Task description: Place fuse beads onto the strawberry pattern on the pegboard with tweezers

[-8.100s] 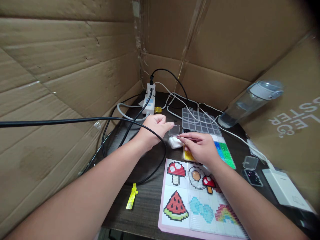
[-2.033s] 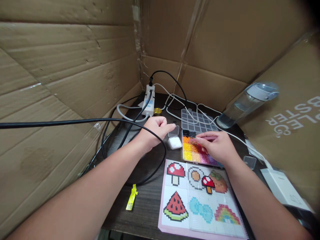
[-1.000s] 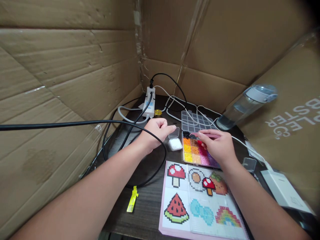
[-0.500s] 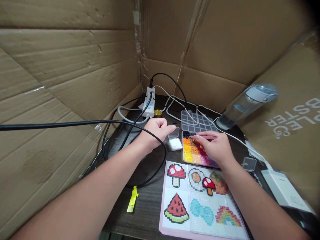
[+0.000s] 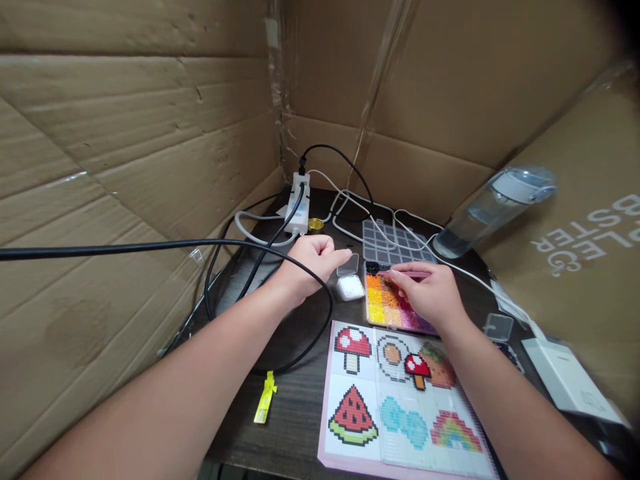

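Observation:
My right hand (image 5: 431, 292) pinches pink tweezers (image 5: 405, 274), their tips over the dark beads at the back left of a sectioned bead box (image 5: 376, 299). Black, orange, yellow, peach, pink and purple beads fill its compartments. My left hand (image 5: 315, 263) is closed, fingers curled and thumb stretched toward the raised clear lid of a small box of white beads (image 5: 351, 288). Whether the thumb touches the lid, and what those fingers hold, if anything, I cannot tell. In front lies a pattern sheet (image 5: 353, 393) under a clear pegboard (image 5: 405, 460), with a bead mushroom (image 5: 417, 371) on it.
A black cable (image 5: 150, 249) loops around my left forearm. Behind are a power strip (image 5: 299, 207), a yellow round container (image 5: 315, 225) and the bead box's open lid (image 5: 395, 243). A water bottle (image 5: 487, 217) and white charger (image 5: 570, 380) stand right. Cardboard walls (image 5: 150, 133) surround the table.
Both hands stay nearly in place, with the tweezers still over the dark beads. The view shifts very slightly.

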`<state>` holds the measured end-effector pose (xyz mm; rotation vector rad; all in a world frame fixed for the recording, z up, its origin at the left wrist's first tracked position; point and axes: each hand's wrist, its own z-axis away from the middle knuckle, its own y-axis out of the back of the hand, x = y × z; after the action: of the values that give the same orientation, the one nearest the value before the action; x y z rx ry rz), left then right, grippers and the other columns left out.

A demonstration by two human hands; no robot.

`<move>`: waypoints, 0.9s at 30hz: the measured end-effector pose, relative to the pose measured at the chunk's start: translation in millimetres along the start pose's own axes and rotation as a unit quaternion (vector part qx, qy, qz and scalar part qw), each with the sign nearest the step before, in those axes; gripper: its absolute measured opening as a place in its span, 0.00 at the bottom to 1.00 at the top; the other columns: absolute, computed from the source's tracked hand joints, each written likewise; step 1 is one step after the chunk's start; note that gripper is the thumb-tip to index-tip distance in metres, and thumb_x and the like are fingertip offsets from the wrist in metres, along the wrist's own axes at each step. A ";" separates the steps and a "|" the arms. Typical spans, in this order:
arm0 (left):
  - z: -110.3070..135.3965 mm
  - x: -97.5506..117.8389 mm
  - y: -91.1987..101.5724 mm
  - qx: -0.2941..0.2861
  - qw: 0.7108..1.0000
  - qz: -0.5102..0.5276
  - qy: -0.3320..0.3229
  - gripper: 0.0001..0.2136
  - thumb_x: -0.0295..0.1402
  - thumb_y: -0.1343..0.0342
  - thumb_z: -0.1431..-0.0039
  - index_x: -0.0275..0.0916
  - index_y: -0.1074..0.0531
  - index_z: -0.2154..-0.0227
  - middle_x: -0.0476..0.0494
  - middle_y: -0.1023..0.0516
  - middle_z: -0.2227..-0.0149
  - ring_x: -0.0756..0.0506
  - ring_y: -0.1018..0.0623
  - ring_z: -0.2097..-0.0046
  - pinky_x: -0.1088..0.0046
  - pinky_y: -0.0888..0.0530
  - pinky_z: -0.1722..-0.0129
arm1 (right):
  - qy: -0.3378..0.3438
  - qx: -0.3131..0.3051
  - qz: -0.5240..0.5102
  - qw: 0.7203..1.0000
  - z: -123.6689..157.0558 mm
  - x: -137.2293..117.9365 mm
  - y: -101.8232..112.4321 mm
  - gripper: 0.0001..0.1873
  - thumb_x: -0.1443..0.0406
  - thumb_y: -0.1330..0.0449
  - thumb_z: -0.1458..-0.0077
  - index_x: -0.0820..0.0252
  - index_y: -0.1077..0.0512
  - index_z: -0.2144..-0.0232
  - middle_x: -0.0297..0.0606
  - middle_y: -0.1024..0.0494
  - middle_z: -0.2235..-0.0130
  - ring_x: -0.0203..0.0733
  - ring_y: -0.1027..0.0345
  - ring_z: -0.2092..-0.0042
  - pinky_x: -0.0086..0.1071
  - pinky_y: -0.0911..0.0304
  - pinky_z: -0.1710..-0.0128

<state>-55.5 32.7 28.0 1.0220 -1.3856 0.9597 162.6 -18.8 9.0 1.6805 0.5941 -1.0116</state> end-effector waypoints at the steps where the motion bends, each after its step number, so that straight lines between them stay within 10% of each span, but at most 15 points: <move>1: 0.0 0.0 0.0 0.000 1.000 0.001 0.000 0.22 0.37 0.39 0.51 0.40 0.51 0.83 0.60 0.53 0.84 0.58 0.50 0.83 0.77 0.53 0.81 | 0.000 0.001 0.000 1.000 0.1 -0.2 -0.1 0.15 0.57 0.32 0.55 0.64 0.19 0.71 0.47 0.17 0.70 0.48 0.22 0.68 0.35 0.31 0.73; 27: 0.0 -0.1 0.1 -0.001 1.000 -0.007 -0.006 0.22 0.36 0.39 0.50 0.40 0.51 0.83 0.61 0.52 0.85 0.58 0.49 0.83 0.77 0.53 0.81 | -0.001 0.063 -0.067 0.996 -3.2 -5.0 -7.9 0.17 0.56 0.31 0.57 0.65 0.19 0.69 0.46 0.18 0.72 0.36 0.32 0.79 0.30 0.34 0.80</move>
<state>-55.6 32.7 27.9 1.0359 -1.3867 0.9423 154.9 -12.7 9.5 1.7692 0.6601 -1.1663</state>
